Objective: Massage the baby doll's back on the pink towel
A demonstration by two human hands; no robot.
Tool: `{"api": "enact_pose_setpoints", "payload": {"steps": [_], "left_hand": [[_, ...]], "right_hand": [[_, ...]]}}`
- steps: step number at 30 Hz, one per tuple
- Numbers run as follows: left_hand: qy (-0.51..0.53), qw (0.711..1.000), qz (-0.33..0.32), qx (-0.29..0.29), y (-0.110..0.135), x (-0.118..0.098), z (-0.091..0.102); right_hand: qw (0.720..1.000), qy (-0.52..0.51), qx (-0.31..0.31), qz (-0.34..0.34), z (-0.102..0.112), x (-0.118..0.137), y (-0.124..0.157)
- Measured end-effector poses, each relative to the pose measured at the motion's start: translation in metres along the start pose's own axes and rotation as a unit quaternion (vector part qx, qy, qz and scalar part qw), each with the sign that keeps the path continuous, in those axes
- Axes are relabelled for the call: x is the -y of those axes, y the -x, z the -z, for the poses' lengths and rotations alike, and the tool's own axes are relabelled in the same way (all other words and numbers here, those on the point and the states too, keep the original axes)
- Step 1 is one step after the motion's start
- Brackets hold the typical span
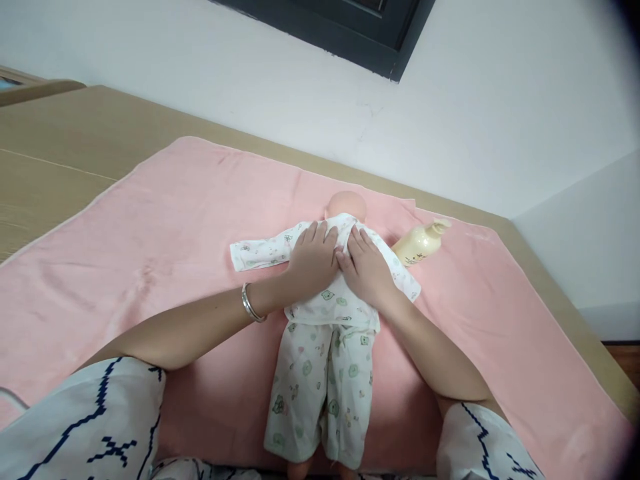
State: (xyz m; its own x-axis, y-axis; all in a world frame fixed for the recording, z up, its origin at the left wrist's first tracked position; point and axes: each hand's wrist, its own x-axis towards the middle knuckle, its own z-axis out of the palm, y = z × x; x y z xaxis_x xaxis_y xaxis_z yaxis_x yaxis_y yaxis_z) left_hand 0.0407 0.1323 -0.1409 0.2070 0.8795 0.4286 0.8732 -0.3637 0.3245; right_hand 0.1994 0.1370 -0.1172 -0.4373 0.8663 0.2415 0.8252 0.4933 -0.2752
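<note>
A baby doll [346, 205] lies face down, its head pointing away from me. It wears a white printed shirt [330, 307] and matching trousers [300, 393]; its feet show at the bottom edge. My left hand [314, 260] rests flat on the left of the upper back, fingers extended. On the right of the back lies my right hand [367, 267], also flat, with its thumb touching the left one. Both palms press on the shirt and grasp nothing. A cream pump bottle [419, 245] lies on its side by the doll's right-hand sleeve [407, 283].
Under the doll spreads a pink blanket [175, 220] on a wooden surface [60, 147]. A white wall [300, 100] with a dark frame [350, 27] rises behind. Part of a white cord [14, 398] shows at the left edge.
</note>
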Motion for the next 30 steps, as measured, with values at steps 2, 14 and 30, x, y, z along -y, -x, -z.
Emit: {"api": "enact_pose_setpoints", "payload": {"steps": [2,14,30], "left_hand": [[0.006,1.000,0.000,0.006,0.008,-0.008,0.001],[0.054,0.998,-0.009,0.034,-0.023,0.029,-0.006],[0.111,0.993,-0.024,0.019,-0.016,0.028,-0.012]], "right_hand": [[0.999,-0.028,-0.004,0.022,-0.001,-0.014,-0.010],[0.999,0.030,0.036,0.000,-0.006,0.043,0.030],[0.999,0.051,0.002,-0.015,0.001,0.031,0.024]]}}
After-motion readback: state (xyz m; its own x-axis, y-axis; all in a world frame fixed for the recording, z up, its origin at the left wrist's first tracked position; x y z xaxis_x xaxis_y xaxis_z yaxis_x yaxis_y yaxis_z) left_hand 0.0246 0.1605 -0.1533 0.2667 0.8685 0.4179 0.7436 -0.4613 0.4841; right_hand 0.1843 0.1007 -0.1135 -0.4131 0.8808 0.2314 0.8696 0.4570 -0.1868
